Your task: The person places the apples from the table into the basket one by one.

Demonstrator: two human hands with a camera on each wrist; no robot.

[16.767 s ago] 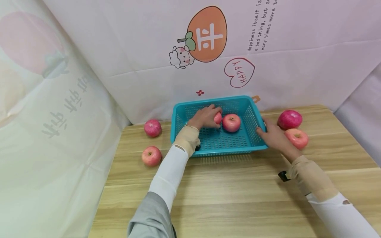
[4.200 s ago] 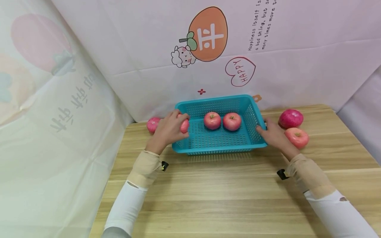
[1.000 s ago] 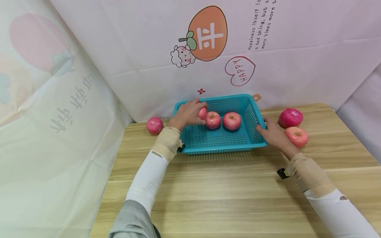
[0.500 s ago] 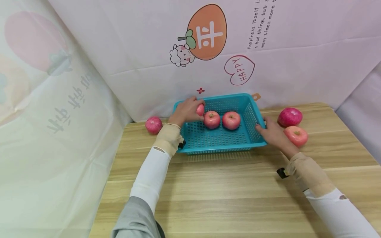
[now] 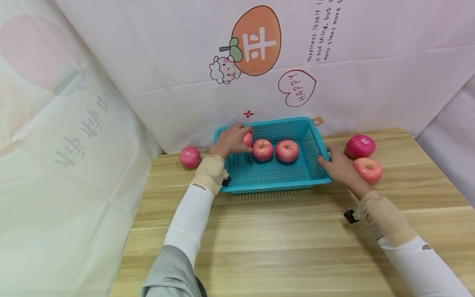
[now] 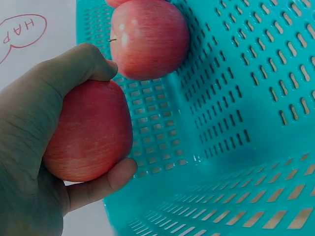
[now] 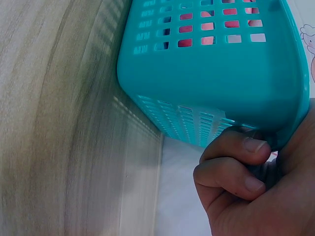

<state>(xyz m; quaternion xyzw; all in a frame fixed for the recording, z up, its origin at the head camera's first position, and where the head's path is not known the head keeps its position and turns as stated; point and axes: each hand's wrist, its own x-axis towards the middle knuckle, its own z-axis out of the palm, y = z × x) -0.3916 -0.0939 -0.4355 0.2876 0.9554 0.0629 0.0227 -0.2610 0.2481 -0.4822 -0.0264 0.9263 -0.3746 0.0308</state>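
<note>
My left hand [image 5: 231,139] holds a red apple [image 6: 91,130] inside the left part of a teal perforated basket [image 5: 274,187]. In the left wrist view, thumb and fingers curl round this apple. Two more apples lie side by side in the basket, a near one [image 5: 262,150] just right of the held one and another [image 5: 287,151] beyond it. At the basket's right end my right hand [image 5: 339,166] grips the rim. The right wrist view shows that hand's curled fingers [image 7: 229,177] against the basket's outer wall [image 7: 197,78].
One dark pink round fruit [image 5: 190,157] sits on the wooden table [image 5: 267,239] left of the basket. Right of my right hand stand another dark pink fruit [image 5: 360,146] and an apple [image 5: 368,170]. A printed white cloth [image 5: 178,107] hangs behind the table.
The apple from the table's front left is gone from there; my left hand has carried an apple rightward over the rim into the basket. My right hand has stayed on the rim.
</note>
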